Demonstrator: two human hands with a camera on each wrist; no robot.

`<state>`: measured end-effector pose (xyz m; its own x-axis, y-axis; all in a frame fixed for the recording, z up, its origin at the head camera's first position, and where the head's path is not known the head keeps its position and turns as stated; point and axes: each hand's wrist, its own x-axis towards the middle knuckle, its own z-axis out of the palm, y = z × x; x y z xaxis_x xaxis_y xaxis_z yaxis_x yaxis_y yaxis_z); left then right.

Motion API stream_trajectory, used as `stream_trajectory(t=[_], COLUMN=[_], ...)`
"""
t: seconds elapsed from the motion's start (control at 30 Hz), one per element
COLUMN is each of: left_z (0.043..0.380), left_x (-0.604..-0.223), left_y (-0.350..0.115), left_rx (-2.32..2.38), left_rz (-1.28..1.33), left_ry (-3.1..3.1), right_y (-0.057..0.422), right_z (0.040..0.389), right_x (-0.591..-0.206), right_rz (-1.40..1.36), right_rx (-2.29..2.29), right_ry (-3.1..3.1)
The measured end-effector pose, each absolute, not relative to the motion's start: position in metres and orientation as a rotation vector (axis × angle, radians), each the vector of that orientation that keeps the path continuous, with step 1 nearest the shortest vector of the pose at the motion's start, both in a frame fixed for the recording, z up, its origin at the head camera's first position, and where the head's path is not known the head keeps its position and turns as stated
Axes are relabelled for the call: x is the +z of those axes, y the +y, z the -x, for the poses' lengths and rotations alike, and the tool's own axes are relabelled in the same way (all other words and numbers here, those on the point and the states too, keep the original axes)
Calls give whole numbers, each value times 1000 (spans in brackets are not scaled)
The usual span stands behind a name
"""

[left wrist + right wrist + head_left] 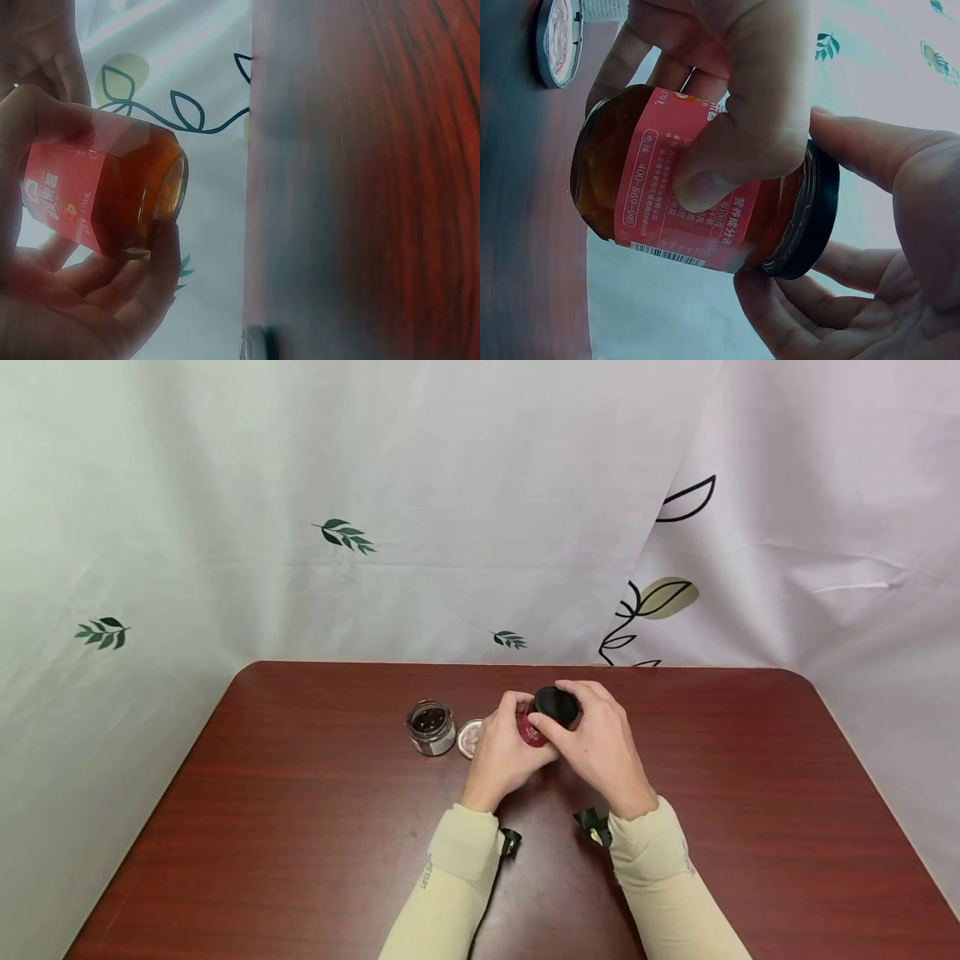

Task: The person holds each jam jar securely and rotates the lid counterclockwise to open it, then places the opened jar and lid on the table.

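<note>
My left hand (506, 750) grips a faceted glass jar (646, 172) of amber contents, its fingers and thumb round the red label (656, 195). The jar is held tilted, up off the table, its base (176, 187) in sight in the left wrist view. My right hand (606, 745) holds the black lid (556, 705) by its edge, thumb on one side and fingers on the other. The lid sits on the jar's mouth in the right wrist view.
Left of my hands stands an uncovered glass jar (432, 728) with dark contents. Beside it a loose round lid (468, 737) lies inside up, partly covered by my left hand. The reddish wooden table (315, 827) ends at a white patterned curtain (420, 485).
</note>
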<state>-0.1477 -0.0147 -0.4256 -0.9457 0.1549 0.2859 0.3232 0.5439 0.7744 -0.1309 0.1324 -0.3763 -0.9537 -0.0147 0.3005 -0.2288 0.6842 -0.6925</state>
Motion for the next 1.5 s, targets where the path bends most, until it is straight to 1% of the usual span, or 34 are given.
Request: stream_trajectory(t=[1.1, 1.5], left_z=[148, 147], left_x=[-424, -424], left_y=[-14, -15], left_rx=[-1288, -1284], left_rz=[369, 359], left_ry=[-2577, -2578], right_y=[128, 129], right_z=[127, 128], right_x=[-375, -376], right_rz=[-147, -171], right_rx=[1081, 1075], right_ry=[-2653, -2658])
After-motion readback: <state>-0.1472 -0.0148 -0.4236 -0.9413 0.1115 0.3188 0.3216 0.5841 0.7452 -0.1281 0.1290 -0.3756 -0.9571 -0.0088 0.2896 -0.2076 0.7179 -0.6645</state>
